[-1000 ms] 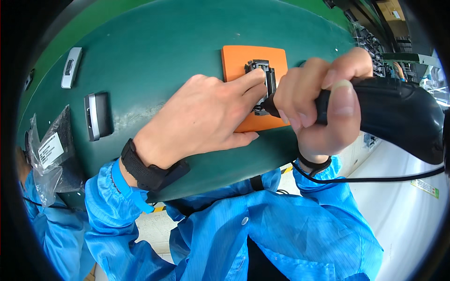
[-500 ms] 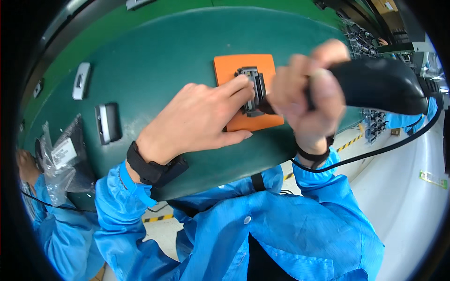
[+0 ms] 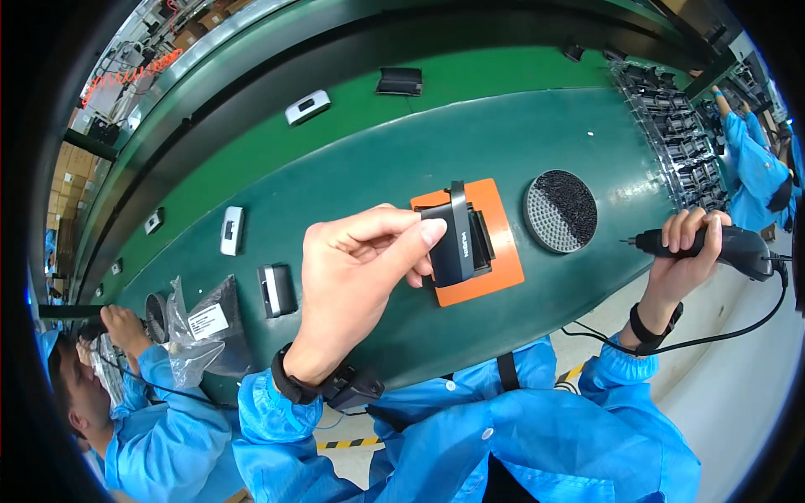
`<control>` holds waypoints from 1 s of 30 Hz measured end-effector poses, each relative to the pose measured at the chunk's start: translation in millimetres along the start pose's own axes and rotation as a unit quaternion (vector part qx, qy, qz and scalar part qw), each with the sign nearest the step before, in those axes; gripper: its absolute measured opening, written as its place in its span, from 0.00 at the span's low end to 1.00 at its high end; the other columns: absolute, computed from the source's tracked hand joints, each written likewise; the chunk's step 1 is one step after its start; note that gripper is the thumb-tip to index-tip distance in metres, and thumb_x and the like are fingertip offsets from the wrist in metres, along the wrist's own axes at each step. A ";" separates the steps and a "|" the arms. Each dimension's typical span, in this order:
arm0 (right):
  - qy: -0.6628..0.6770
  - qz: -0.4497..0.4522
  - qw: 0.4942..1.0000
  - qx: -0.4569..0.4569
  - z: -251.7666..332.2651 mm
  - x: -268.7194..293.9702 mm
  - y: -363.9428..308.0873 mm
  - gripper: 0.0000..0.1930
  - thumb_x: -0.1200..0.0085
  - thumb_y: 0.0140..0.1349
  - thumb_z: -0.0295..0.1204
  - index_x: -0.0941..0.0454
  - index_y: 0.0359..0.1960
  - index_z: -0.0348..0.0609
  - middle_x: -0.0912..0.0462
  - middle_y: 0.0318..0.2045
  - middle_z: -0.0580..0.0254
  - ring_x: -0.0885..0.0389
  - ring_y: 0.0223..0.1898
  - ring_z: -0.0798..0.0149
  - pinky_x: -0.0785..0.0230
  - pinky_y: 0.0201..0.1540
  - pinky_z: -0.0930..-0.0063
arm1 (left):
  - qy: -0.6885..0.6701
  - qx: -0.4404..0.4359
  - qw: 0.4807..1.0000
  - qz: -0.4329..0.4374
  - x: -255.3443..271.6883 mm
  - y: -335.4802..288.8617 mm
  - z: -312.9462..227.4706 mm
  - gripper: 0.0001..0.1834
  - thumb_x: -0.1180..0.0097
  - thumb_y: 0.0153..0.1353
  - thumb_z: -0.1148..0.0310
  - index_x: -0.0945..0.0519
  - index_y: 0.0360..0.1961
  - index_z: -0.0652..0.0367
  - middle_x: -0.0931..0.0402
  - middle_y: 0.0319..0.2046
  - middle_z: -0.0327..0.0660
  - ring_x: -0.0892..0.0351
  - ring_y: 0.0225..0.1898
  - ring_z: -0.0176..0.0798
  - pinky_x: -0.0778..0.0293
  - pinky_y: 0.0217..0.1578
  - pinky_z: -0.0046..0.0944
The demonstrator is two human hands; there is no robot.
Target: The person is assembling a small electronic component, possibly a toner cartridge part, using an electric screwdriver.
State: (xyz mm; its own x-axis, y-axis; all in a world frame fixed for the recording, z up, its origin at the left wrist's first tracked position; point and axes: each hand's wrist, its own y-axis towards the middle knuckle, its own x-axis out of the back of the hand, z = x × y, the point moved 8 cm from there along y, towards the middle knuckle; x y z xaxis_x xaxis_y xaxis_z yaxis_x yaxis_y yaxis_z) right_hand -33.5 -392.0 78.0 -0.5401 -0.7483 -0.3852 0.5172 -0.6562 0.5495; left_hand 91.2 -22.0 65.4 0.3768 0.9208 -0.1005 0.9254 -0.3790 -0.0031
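My left hand [image 3: 362,272] is closed, thumb and fingertips pinching a black plastic housing [image 3: 455,239] with a smooth raised front. The housing stands tilted on or just above an orange fixture block [image 3: 510,251]; I cannot tell if it touches. A dark slotted part shows at its right side. Out to the right, past the table edge, my right hand [image 3: 689,251] grips a black corded electric screwdriver [image 3: 738,250], its tip pointing left and clear of the housing. A round tray [image 3: 541,235] partly filled with small black screws sits between the block and my right hand.
Silver-and-black housings [image 3: 275,291] lie left of my hand and along the far green strip. A plastic bag [image 3: 220,327] with a label lies at left, near a co-worker [image 3: 159,419] in blue. Trays of black parts [image 3: 675,126] stand at far right. The screwdriver cord [image 3: 713,338] hangs right.
My right hand has drawn the screwdriver away to the right, off the work on the orange block. My left hand now pinches the housing, which is tilted up. The view has swung upward.
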 end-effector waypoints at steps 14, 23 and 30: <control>-0.151 -0.034 0.985 0.075 -42.9 24.1 7.0 0.03 0.50 0.74 0.21 0.32 0.44 0.38 0.32 0.21 0.65 0.33 0.21 0.72 0.35 0.26 0.76 | 0.126 -0.012 0.975 -0.181 97.8 39.1 -13.9 0.10 0.36 0.67 0.68 0.13 0.39 0.67 0.17 0.28 0.39 0.21 0.29 0.29 0.30 0.32 0.28; -0.044 -0.018 0.990 0.129 -37.7 18.3 13.7 0.03 0.52 0.74 0.21 0.33 0.40 0.40 0.32 0.21 0.63 0.34 0.22 0.70 0.36 0.27 0.74 | 0.210 0.002 0.857 -0.470 369.1 114.5 7.8 0.07 0.35 0.56 0.78 0.22 0.33 0.62 0.18 0.24 0.40 0.20 0.18 0.33 0.28 0.17 0.31; -0.105 -0.027 0.981 0.158 -42.4 9.3 16.1 0.04 0.52 0.73 0.20 0.34 0.39 0.39 0.32 0.20 0.63 0.34 0.21 0.71 0.36 0.27 0.76 | 0.332 0.047 0.836 -0.434 390.1 157.0 37.8 0.09 0.35 0.59 0.69 0.14 0.40 0.59 0.13 0.34 0.49 0.12 0.34 0.47 0.17 0.35 0.44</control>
State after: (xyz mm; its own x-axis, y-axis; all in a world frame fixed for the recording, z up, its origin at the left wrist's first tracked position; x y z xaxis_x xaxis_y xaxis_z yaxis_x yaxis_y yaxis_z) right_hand -2.1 -413.6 51.8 -0.7032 -0.6544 -0.2780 0.2696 -0.6072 0.7474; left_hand 381.9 274.2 -12.0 -0.4662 0.6888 0.5551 0.8669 0.4809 0.1312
